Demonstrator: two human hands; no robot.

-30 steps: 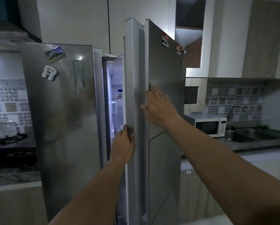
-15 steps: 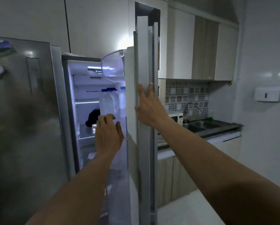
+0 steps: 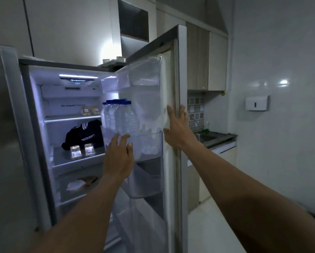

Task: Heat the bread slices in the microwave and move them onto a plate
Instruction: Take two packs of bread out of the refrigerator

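Note:
The fridge's right door [image 3: 173, 73] stands swung wide, its lit inside in full view. My right hand [image 3: 177, 128] lies flat with straight fingers against the door's inner edge. My left hand [image 3: 119, 157] is spread open in front of the door shelf [image 3: 147, 143], at or near its clear front; contact is unclear. Two small tan packets [image 3: 90, 110] sit on the top inner shelf; whether they are bread I cannot tell. Two clear boxes [image 3: 82, 151] stand on the middle shelf in front of a black bag [image 3: 83, 136]. No microwave or plate is in sight.
Several blue-capped water bottles [image 3: 120, 115] fill the door shelf. The closed left fridge door [image 3: 5, 143] is at the far left. Behind the open door to the right are a sink counter [image 3: 217, 137], a tap and a green bottle. A wall dispenser [image 3: 256, 103] hangs on the white wall.
The right door has swung from ajar to wide open. My left hand let go of the door edge and moved inside toward the door shelf. My right hand slid to the inner edge.

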